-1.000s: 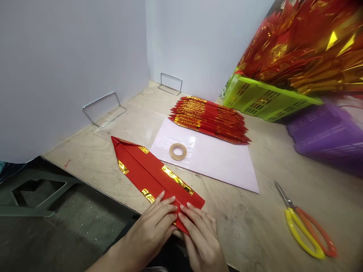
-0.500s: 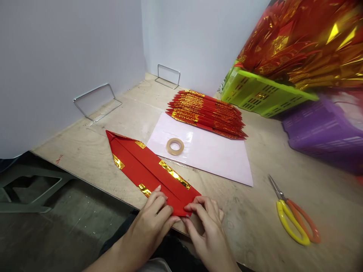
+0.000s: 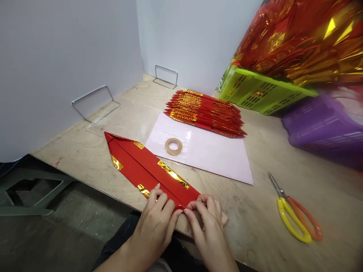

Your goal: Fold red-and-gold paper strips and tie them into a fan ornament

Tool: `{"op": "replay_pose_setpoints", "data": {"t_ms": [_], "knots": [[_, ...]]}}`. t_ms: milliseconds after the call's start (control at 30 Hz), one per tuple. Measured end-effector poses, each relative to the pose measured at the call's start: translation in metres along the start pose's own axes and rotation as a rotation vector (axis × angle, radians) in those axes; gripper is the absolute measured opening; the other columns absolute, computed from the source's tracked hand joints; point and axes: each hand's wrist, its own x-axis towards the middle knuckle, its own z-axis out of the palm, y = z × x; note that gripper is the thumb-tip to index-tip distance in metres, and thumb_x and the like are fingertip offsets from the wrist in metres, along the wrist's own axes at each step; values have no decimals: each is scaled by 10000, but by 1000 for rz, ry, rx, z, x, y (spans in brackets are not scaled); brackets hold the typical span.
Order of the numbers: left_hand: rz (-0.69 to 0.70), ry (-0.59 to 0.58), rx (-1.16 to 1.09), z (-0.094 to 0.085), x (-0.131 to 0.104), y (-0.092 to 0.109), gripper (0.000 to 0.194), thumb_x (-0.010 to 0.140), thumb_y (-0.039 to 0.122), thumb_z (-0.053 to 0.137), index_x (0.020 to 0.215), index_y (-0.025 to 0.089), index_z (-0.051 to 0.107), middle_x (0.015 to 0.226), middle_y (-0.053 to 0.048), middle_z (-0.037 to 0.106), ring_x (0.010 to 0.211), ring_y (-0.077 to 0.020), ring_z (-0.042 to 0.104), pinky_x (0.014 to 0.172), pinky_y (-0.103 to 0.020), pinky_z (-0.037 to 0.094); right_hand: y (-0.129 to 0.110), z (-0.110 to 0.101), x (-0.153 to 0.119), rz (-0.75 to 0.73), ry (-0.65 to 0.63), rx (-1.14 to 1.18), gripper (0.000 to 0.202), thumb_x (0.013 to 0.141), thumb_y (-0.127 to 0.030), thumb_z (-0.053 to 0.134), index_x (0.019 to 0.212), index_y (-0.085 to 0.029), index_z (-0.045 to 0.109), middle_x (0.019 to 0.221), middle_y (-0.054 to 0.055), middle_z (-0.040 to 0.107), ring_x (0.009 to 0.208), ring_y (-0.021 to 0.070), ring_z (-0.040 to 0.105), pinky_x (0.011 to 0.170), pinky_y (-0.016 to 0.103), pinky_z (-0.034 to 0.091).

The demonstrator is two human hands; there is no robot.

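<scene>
A long red paper strip (image 3: 147,166) with gold foil bands lies slantwise on the table, its far end folded to a point. My left hand (image 3: 159,215) presses on its near end, fingers curled on the paper and thumb at the edge. On the other side of that end, my right hand (image 3: 208,217) pinches the paper, its thumb tip almost meeting the left thumb. Between the thumbs the near edge is turned up. Part of that end is hidden under my fingers. A stack of folded red and gold papers (image 3: 204,113) lies farther back.
A tape roll (image 3: 173,146) sits on a white sheet (image 3: 218,155) beyond the strip. Scissors (image 3: 295,215) with yellow and orange handles lie at the right. A green basket (image 3: 263,92) and a purple basket (image 3: 320,128) stand behind them. Wire stands (image 3: 96,104) line the partition.
Both thumbs have moved up and closer together, turning the near edge of the red paper inward. The view has shifted slightly.
</scene>
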Motion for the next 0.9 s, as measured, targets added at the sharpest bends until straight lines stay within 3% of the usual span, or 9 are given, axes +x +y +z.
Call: {"op": "replay_pose_setpoints", "data": {"t_ms": [167,300,500,900], "knots": [[-127,59,-8,2,-2,1,146,884,83,442,791,177,504,903,-79,489,896,-227,478,804,-433,525,-6,1,0,43,15,-18,184,938,-331,480,817,-256,597,925,54,556,885,252,522,768,396,350],[-147,101,13,4,0,2,129,872,84,455,780,166,491,1009,-112,464,934,-225,477,784,-395,527,-12,2,-1,82,39,-8,174,931,-343,506,807,-251,587,943,59,551,907,261,508,785,409,336],[-139,105,57,7,2,1,109,881,93,461,800,162,482,991,-109,460,927,-225,477,770,-384,525,-20,6,-1,180,87,-14,145,897,-331,571,782,-243,576,941,66,541,929,282,488,781,418,317],[-174,91,-3,5,4,-1,172,880,107,487,722,175,486,907,-78,481,851,-209,468,731,-371,482,-24,5,3,228,108,8,184,881,-325,581,721,-241,545,878,55,544,903,280,486,759,407,299]]}}
